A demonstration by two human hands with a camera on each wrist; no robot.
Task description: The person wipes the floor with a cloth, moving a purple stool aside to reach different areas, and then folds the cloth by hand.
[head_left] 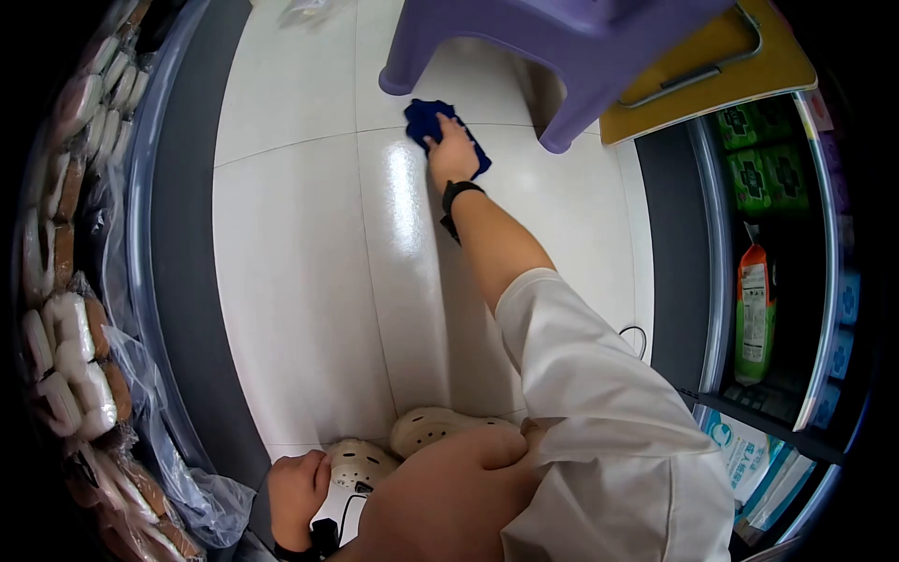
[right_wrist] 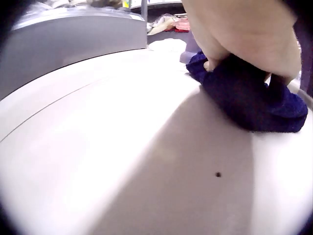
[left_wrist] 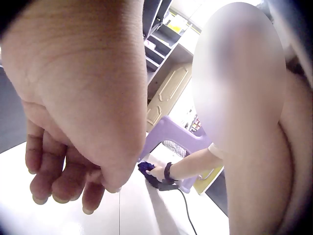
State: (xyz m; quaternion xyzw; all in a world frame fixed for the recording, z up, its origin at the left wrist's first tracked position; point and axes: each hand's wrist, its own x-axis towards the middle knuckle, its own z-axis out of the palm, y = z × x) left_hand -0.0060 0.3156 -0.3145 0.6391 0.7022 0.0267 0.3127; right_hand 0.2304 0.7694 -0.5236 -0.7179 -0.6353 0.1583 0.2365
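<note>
A dark blue cloth (head_left: pixel 423 118) lies bunched on the pale tiled floor (head_left: pixel 300 244), just in front of a purple plastic stool (head_left: pixel 468 21). My right hand (head_left: pixel 453 155) holds it against the tiles at the end of an outstretched arm. In the right wrist view, the fingers press into the folds of the cloth (right_wrist: pixel 244 100), and part of them is hidden. A small dark speck (right_wrist: pixel 218 175) sits on the floor nearby. Down by my shoes, the left hand (head_left: pixel 300 482) hangs with loosely curled fingers (left_wrist: pixel 68 183) and nothing in them.
Shelves with plastic-wrapped packs (head_left: pixel 80 365) line the left side, a clear plastic bag (head_left: pixel 201 501) hanging off them. On the right stand shelves with green packs (head_left: pixel 763 173). A yellow board (head_left: pixel 702 80) leans beside the stool. Cream clogs (head_left: pixel 440 431) are on my feet.
</note>
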